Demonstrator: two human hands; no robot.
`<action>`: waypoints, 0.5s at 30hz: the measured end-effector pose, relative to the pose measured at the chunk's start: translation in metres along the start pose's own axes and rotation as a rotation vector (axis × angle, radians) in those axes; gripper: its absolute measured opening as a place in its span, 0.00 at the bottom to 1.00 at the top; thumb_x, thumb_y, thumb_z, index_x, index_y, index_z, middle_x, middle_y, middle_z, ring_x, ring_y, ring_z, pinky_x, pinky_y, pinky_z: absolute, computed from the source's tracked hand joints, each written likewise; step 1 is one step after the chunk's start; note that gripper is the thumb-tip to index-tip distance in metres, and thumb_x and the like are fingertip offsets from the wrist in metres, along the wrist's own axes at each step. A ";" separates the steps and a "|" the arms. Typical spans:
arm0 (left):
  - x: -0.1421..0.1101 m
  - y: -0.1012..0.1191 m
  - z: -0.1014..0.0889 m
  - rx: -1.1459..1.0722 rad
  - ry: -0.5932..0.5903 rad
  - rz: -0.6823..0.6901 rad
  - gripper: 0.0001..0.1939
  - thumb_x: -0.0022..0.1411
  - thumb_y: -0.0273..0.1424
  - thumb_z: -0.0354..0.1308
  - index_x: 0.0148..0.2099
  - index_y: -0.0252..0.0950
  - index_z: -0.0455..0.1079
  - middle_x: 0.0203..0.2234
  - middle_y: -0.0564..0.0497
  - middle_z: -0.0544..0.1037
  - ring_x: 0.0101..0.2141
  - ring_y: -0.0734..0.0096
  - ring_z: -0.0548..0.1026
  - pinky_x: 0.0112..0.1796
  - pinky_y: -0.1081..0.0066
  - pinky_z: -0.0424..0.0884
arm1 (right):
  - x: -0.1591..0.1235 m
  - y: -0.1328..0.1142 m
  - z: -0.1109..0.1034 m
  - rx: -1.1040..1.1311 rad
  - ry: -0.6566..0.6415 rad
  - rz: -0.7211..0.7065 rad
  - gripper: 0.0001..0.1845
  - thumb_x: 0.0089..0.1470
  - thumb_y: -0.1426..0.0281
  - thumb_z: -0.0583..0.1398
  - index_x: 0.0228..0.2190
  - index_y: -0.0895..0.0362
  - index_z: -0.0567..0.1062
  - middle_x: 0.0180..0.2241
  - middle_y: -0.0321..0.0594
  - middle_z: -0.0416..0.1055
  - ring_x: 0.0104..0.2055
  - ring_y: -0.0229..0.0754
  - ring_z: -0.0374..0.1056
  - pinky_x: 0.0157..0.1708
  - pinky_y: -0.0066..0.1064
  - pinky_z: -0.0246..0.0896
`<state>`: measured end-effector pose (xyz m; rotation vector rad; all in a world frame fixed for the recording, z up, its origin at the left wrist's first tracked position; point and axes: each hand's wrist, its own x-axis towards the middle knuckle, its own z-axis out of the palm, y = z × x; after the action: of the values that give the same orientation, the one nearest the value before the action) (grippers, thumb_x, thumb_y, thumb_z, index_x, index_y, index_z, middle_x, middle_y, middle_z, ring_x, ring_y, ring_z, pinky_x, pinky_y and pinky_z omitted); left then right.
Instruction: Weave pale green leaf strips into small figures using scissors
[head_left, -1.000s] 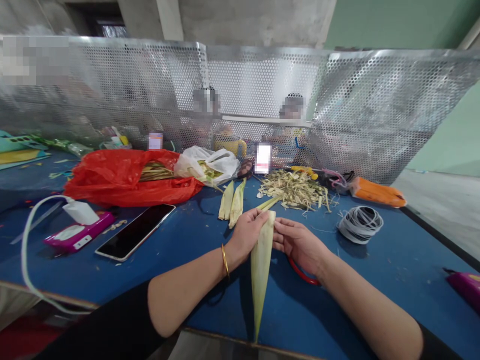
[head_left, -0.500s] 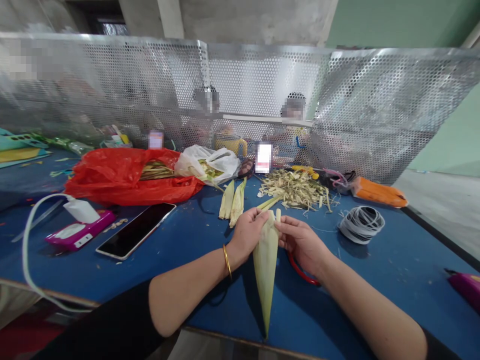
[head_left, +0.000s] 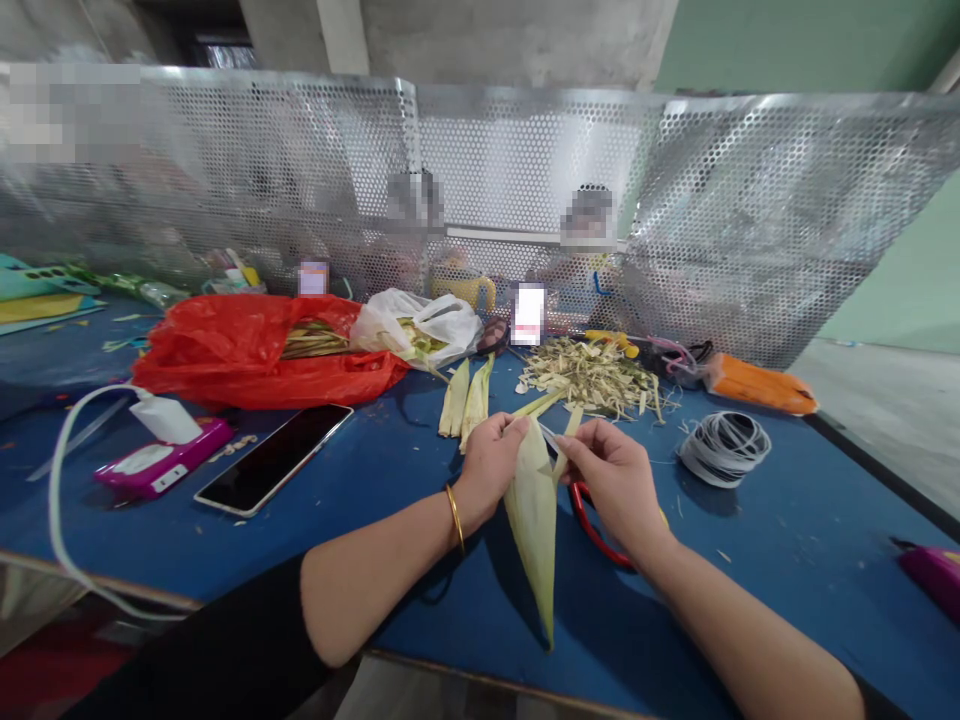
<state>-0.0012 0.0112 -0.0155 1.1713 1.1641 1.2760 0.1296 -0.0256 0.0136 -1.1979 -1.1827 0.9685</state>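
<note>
My left hand [head_left: 491,455] is closed on the upper end of a pale green corn husk [head_left: 532,530], whose pointed tip hangs down toward me. At the husk's top right edge, my right hand [head_left: 611,475] pinches a narrow husk strip [head_left: 568,440]. Red-handled scissors [head_left: 596,530] are in the same hand, the loop hanging below the palm; a grey blade shows between strip and husk. How the fingers sit on the handles is hidden. Two more husk pieces [head_left: 474,400] lie just beyond my left hand.
A heap of husk scraps [head_left: 592,375] lies behind the hands. Right of them are a wire coil [head_left: 724,450] and an orange packet [head_left: 761,383]. To the left are a phone [head_left: 274,460], a purple power strip [head_left: 161,460] and a red bag [head_left: 217,350]. A perforated metal screen [head_left: 517,150] stands behind.
My right hand has moved slightly right, drawing the narrow strip away from the husk's edge. The scissor blade now shows between them, and the husk's lower tip has swung a little right and up.
</note>
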 end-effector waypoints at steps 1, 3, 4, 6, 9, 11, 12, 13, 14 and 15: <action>0.001 -0.001 0.000 0.004 0.020 -0.011 0.14 0.55 0.41 0.56 0.27 0.36 0.65 0.19 0.57 0.67 0.21 0.77 0.61 0.24 0.75 0.59 | -0.001 -0.001 -0.001 -0.013 0.006 -0.034 0.16 0.44 0.60 0.67 0.20 0.56 0.68 0.16 0.30 0.66 0.18 0.34 0.63 0.21 0.27 0.63; 0.004 -0.001 -0.001 0.018 0.061 -0.034 0.13 0.55 0.40 0.56 0.27 0.35 0.65 0.19 0.57 0.67 0.21 0.77 0.61 0.23 0.75 0.58 | -0.003 -0.005 -0.002 -0.048 0.020 -0.111 0.15 0.47 0.62 0.65 0.21 0.55 0.67 0.17 0.30 0.66 0.19 0.35 0.64 0.21 0.27 0.62; 0.005 -0.002 -0.001 0.027 0.078 -0.047 0.13 0.55 0.39 0.56 0.26 0.35 0.66 0.19 0.57 0.67 0.21 0.76 0.62 0.23 0.75 0.58 | -0.005 -0.008 -0.003 -0.069 0.024 -0.153 0.14 0.48 0.63 0.65 0.21 0.55 0.67 0.17 0.30 0.66 0.20 0.35 0.64 0.22 0.27 0.62; 0.008 -0.002 -0.001 0.031 0.111 -0.073 0.12 0.55 0.38 0.56 0.26 0.35 0.66 0.19 0.56 0.68 0.21 0.76 0.63 0.23 0.75 0.58 | -0.009 -0.013 -0.006 -0.107 0.033 -0.253 0.13 0.51 0.64 0.64 0.22 0.55 0.67 0.19 0.32 0.68 0.22 0.36 0.66 0.24 0.28 0.63; 0.011 -0.002 -0.002 -0.013 0.152 -0.100 0.11 0.54 0.37 0.57 0.26 0.34 0.67 0.19 0.56 0.69 0.21 0.76 0.64 0.23 0.75 0.59 | -0.017 -0.022 -0.011 -0.123 0.044 -0.450 0.10 0.55 0.67 0.62 0.24 0.55 0.69 0.22 0.35 0.72 0.26 0.38 0.70 0.28 0.29 0.66; 0.014 -0.004 -0.003 -0.068 0.172 -0.114 0.11 0.54 0.37 0.58 0.25 0.34 0.67 0.18 0.56 0.69 0.21 0.76 0.64 0.23 0.75 0.60 | -0.021 -0.029 -0.014 -0.077 0.050 -0.589 0.07 0.57 0.70 0.60 0.27 0.56 0.70 0.25 0.36 0.72 0.28 0.39 0.72 0.30 0.31 0.67; 0.015 -0.005 -0.004 -0.105 0.176 -0.125 0.11 0.54 0.37 0.58 0.25 0.34 0.67 0.18 0.56 0.69 0.21 0.76 0.65 0.23 0.75 0.60 | -0.023 -0.032 -0.015 -0.039 0.048 -0.648 0.05 0.58 0.72 0.59 0.28 0.56 0.71 0.27 0.37 0.73 0.29 0.40 0.73 0.31 0.33 0.69; 0.017 -0.007 -0.004 -0.143 0.177 -0.136 0.11 0.53 0.37 0.59 0.25 0.35 0.67 0.18 0.55 0.69 0.20 0.75 0.66 0.23 0.74 0.61 | -0.025 -0.036 -0.016 0.006 0.045 -0.695 0.05 0.58 0.73 0.59 0.30 0.56 0.71 0.28 0.37 0.73 0.30 0.41 0.73 0.32 0.35 0.70; 0.020 -0.010 -0.005 -0.182 0.174 -0.146 0.12 0.53 0.37 0.60 0.25 0.35 0.67 0.18 0.54 0.70 0.20 0.75 0.66 0.23 0.74 0.61 | -0.027 -0.040 -0.017 0.052 0.040 -0.734 0.04 0.58 0.74 0.58 0.30 0.56 0.71 0.28 0.38 0.73 0.31 0.42 0.74 0.32 0.37 0.71; 0.022 -0.013 -0.006 -0.216 0.165 -0.147 0.12 0.52 0.38 0.61 0.26 0.35 0.68 0.19 0.53 0.71 0.20 0.74 0.67 0.23 0.73 0.62 | -0.029 -0.045 -0.018 0.095 0.040 -0.765 0.04 0.58 0.75 0.58 0.31 0.56 0.72 0.29 0.38 0.73 0.31 0.43 0.74 0.32 0.39 0.71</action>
<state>-0.0067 0.0334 -0.0279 0.8203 1.1753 1.3668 0.1412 -0.0635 0.0542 -0.5907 -1.3886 0.4087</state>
